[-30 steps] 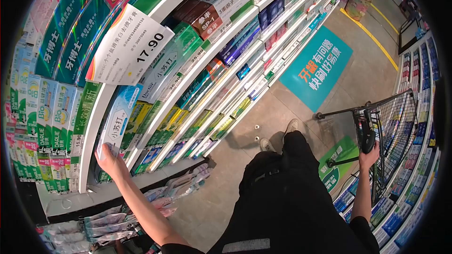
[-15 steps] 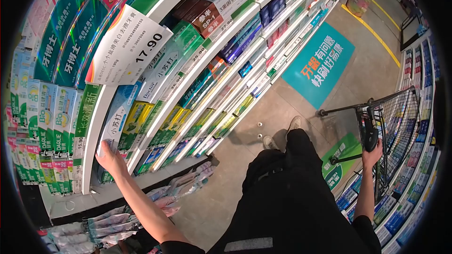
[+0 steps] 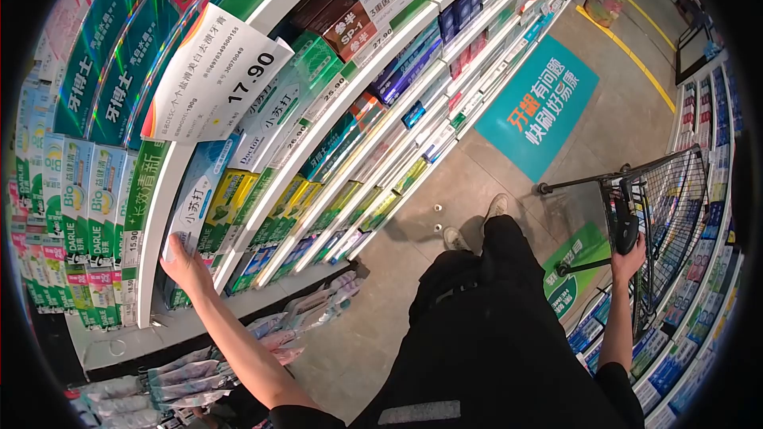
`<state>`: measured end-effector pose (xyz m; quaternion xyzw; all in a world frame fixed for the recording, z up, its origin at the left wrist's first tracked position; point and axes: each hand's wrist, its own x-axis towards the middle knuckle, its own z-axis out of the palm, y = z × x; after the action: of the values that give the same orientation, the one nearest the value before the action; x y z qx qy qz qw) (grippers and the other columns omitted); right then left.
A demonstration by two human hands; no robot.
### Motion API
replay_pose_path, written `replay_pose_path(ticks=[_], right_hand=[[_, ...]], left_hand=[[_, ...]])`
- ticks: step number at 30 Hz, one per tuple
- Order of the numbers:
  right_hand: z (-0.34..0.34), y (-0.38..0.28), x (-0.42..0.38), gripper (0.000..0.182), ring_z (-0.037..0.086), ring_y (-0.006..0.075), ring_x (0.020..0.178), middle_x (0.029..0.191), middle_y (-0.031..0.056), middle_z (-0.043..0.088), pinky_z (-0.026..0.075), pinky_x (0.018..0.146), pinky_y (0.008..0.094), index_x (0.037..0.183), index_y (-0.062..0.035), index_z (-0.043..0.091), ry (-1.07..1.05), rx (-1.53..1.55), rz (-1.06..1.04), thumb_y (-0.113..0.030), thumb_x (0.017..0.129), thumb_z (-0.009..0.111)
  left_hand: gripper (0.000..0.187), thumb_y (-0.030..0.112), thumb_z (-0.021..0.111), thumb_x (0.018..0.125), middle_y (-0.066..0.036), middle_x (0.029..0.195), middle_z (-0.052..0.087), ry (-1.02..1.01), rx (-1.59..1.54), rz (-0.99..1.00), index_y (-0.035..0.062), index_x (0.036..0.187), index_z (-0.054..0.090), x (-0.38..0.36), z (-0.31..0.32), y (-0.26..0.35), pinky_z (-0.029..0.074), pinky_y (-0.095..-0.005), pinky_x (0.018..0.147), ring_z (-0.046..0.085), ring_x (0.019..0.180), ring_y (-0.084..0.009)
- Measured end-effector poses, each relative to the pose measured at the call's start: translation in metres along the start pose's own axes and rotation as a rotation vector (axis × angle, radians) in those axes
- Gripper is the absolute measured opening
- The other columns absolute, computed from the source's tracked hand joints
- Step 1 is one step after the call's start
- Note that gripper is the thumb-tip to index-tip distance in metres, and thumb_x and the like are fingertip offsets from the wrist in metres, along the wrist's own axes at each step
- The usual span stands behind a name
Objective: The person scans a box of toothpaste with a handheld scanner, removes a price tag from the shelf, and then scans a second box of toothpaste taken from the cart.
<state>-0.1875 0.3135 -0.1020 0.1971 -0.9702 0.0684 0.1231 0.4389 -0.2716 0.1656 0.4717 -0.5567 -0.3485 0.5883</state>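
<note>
My left hand (image 3: 189, 270) reaches to the shelf on the left and is closed on the near end of a light-blue toothpaste box (image 3: 199, 200). The box still lies in its shelf row; some of my fingertips are hidden against it. Yellow and green toothpaste boxes (image 3: 230, 197) sit right beside it. A large white price tag (image 3: 218, 79) reading 17.90 juts out above. Off to the right, my right hand (image 3: 629, 260) is wrapped round the black handle (image 3: 625, 226) of a wire shopping cart (image 3: 671, 206).
White shelf tiers (image 3: 163, 222) packed with toothpaste boxes curve along the left. Bagged goods (image 3: 191, 381) hang below the shelf's end. Another stocked shelf (image 3: 683, 326) runs behind the cart on the right. A teal floor sticker (image 3: 540, 107) and a green one (image 3: 576, 270) lie in the aisle.
</note>
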Motion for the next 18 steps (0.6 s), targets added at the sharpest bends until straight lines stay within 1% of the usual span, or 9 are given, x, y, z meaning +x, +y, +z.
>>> replay_pose_path(ticks=[2,5,14,18], right_hand=[[0.0,-0.001,0.0,0.048,0.048,0.034,0.114,0.127,0.0118,0.051,0.034,0.098,0.0443,0.118,-0.002,0.057,-0.003,-0.005,0.008,-0.022,0.075,0.064],[-0.002,-0.001,0.0,0.048,0.048,0.034,0.114,0.127,0.0118,0.051,0.033,0.098,0.0443,0.118,-0.002,0.056,-0.017,-0.002,0.011,-0.02,0.075,0.065],[0.001,0.001,-0.002,0.049,0.048,0.0354,0.114,0.128,0.0126,0.051,0.034,0.097,0.0451,0.118,-0.0021,0.056,0.013,0.007,-0.006,-0.016,0.072,0.064],[-0.001,-0.001,-0.002,0.048,0.048,0.0353,0.114,0.128,0.0127,0.051,0.034,0.097,0.0454,0.118,-0.002,0.056,0.018,-0.003,-0.003,-0.016,0.072,0.064]], left_hand=[[0.046,0.021,0.064,0.091,-0.016,0.115,0.06,0.009,-0.004,-0.001,-0.0058,0.123,0.047,-0.001,0.009,0.003,0.051,-0.0331,0.089,0.061,0.102,-0.0221],[0.043,0.021,0.064,0.091,-0.015,0.113,0.06,-0.007,0.008,-0.022,-0.0056,0.121,0.049,0.007,0.004,-0.005,0.052,-0.0327,0.087,0.061,0.101,-0.0212],[0.034,0.015,0.064,0.09,-0.012,0.106,0.062,0.065,0.065,-0.043,-0.0061,0.114,0.053,0.003,0.031,0.007,0.052,-0.0284,0.078,0.062,0.094,-0.0173],[0.034,0.014,0.065,0.09,-0.012,0.108,0.062,0.027,0.053,-0.029,-0.0064,0.115,0.053,0.006,0.028,0.004,0.052,-0.0288,0.079,0.062,0.095,-0.0177]])
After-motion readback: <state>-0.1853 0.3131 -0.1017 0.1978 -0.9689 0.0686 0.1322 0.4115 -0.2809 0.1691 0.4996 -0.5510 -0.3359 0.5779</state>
